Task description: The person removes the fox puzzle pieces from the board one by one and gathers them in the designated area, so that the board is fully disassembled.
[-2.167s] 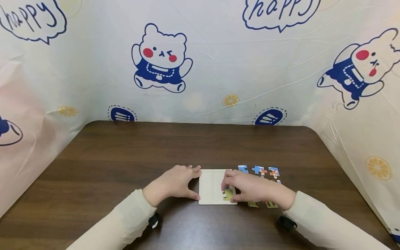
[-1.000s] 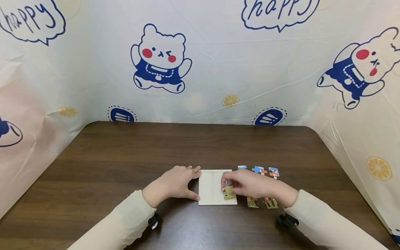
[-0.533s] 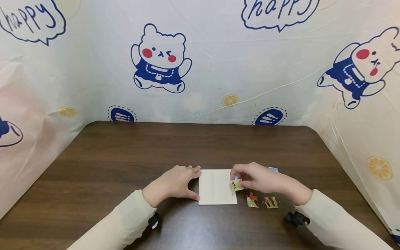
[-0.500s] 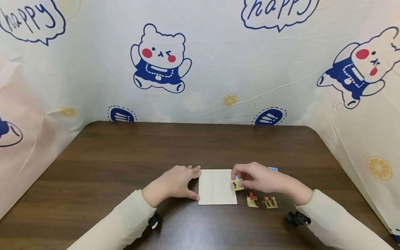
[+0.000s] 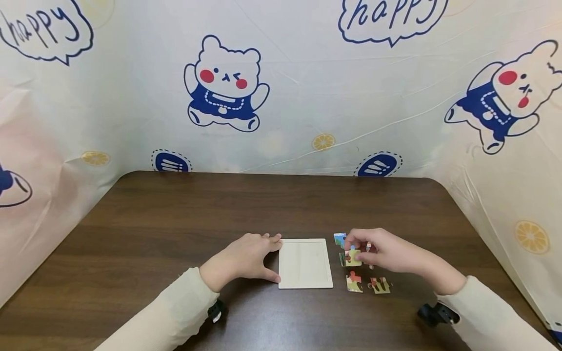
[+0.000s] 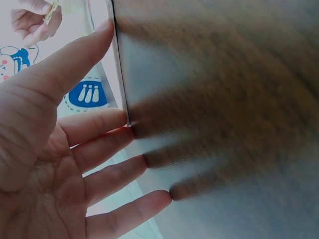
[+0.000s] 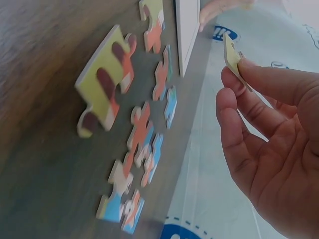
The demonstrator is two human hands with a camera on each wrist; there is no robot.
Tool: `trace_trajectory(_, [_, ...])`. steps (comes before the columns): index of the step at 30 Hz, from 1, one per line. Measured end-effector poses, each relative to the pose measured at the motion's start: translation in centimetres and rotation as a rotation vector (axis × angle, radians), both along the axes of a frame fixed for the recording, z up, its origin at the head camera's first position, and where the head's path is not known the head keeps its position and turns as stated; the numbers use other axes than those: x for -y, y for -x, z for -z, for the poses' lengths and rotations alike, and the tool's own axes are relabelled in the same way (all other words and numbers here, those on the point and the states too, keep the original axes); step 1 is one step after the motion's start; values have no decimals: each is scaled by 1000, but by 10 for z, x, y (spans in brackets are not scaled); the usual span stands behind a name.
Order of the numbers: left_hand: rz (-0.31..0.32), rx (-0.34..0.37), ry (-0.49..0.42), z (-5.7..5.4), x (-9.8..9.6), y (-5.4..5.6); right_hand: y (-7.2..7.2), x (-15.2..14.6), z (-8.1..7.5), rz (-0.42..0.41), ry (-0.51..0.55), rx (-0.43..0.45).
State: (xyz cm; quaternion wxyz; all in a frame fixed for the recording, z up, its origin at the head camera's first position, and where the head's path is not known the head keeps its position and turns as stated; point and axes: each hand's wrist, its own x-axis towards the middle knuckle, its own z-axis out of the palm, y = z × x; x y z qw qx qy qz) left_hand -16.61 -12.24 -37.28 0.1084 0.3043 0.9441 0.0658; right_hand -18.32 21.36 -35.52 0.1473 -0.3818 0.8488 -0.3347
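Note:
My right hand [image 5: 388, 251] pinches a yellow-green jigsaw piece [image 7: 231, 57] between thumb and fingertips, raised over the loose pieces right of the board. In the head view the held piece overlaps some of them. My left hand [image 5: 241, 256] has its thumb and fingers spread, touching the left edge of a cream square puzzle board [image 5: 305, 265] with a raised rim. In the left wrist view the left thumb [image 6: 75, 57] lies along that edge, and the other fingertips reach down to the tabletop.
Several loose jigsaw pieces lie right of the board: a blue one [image 5: 339, 238] at the back, a red-and-green one [image 5: 354, 282] and a yellow-and-brown one [image 5: 380, 285] in front. The brown table [image 5: 197, 209] ends at a printed cloth backdrop [image 5: 298, 97].
My right hand has lifted the jigsaw piece off the board's right side and carried it rightward over the loose pieces. The left hand stays at the board's edge.

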Motion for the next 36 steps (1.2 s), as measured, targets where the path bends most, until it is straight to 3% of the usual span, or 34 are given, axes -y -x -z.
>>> trace_trajectory(11, [7,-2,12,0,1,2,-8,-29,5,28,23,-75])
trace_trajectory(28, [3,2,8,1,0,2,-11,-75,12,21,58,-58])
trace_trajectory(36, [8,-15,9,2,0,2,-10,-90,18,-3,31,76])
